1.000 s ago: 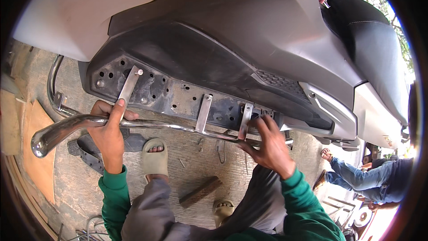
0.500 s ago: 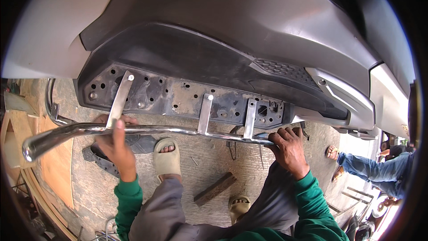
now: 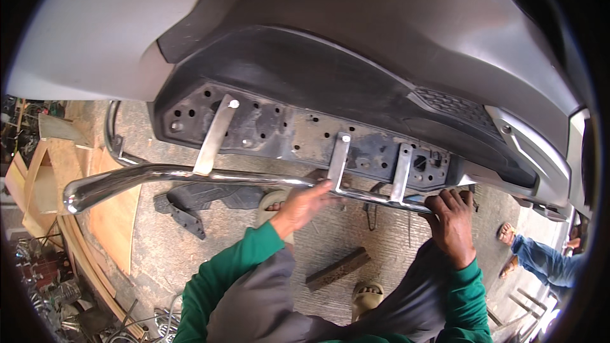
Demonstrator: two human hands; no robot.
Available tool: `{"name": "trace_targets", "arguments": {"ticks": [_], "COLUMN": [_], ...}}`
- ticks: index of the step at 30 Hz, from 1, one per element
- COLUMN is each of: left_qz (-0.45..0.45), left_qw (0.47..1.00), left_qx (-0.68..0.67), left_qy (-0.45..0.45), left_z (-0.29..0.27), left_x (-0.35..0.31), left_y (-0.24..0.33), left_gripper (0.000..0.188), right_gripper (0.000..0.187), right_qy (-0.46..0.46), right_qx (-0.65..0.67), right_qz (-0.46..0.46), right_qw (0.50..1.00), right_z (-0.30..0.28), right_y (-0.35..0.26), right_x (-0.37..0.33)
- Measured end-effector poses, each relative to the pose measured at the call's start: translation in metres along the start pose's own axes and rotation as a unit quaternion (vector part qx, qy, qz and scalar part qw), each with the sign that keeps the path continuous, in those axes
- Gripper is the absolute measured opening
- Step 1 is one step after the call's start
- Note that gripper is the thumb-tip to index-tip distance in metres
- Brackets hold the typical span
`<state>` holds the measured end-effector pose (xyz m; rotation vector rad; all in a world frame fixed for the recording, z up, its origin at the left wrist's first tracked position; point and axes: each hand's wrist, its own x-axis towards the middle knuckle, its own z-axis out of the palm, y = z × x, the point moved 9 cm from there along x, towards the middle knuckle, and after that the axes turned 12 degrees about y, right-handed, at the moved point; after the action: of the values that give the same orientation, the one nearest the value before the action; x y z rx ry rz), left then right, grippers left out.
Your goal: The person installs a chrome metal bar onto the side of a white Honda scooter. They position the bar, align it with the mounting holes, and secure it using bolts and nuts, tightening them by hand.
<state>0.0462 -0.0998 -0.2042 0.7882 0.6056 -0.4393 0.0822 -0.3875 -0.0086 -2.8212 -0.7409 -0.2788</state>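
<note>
A bent chrome tube with flat metal brackets runs below the side of a grey vehicle. Its left bracket, middle bracket and right bracket reach up over a black perforated footboard plate. Bolt heads show at the tops of the left and middle brackets. My left hand is on the tube beside the middle bracket, thumb in front, its fingers partly blurred and hidden. Near the tube's right end, my right hand is closed over it.
A dark footrest panel and a rusty metal bar lie on the concrete floor. Wooden boards and metal parts are at the left. Another person's legs in jeans show at the right. Another curved tube stands behind the boards.
My left hand has moved right along the tube, from the left bracket to the middle one. My right hand keeps its hold at the right end. The whole view has shifted.
</note>
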Motion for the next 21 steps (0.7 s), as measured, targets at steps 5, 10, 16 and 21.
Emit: {"name": "trace_targets", "arguments": {"ticks": [5,10,16,21], "left_qz": [0.031,0.034,0.044,0.061], "left_qw": [0.996,0.996,0.997,0.994], "left_qx": [-0.03,-0.04,-0.052,-0.081], "left_qy": [-0.073,-0.07,-0.026,-0.028], "left_z": [0.028,0.035,0.028,0.032], "left_x": [0.002,0.002,0.003,0.001], "left_y": [0.006,0.01,0.008,0.015], "left_gripper": [0.04,0.036,0.034,0.032], "right_gripper": [0.021,0.032,0.035,0.027], "right_qy": [0.018,-0.002,0.071,0.083], "right_qx": [-0.007,0.058,0.232,0.277], "right_qz": [0.011,0.047,-0.002,-0.019], "right_qw": [1.0,0.997,0.97,0.957], "right_z": [0.0,-0.015,-0.047,0.025], "right_y": [0.006,-0.001,-0.069,-0.108], "right_x": [0.0,0.018,0.077,0.158]}}
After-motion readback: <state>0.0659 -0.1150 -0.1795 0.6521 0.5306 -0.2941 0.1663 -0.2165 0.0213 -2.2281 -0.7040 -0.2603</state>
